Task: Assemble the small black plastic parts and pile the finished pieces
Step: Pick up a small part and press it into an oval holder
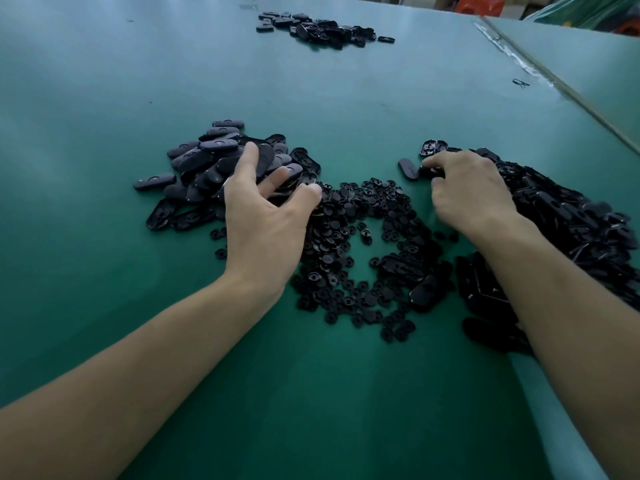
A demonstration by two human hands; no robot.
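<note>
Green table mat (104,271), no trays or bins: all stock loose in heaps, sorted by kind for quick reach. Left: closed oval pieces (207,168), likely the finished pile. Centre: small round parts (363,244). Right: open oval shells (571,230). Far edge: further heap (322,29). Left hand (263,209): fingers spread, resting on the oval pieces, gripping nothing visible. Right hand (474,192): fingers curled, pinching one black part (427,172) beside the shells, probably the next pick.

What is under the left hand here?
The left hand lies spread over the right side of the oval pile, thumb by the round parts. Whatever sits directly beneath it is covered; no held part shows. The right hand pinches a black part elsewhere.
</note>
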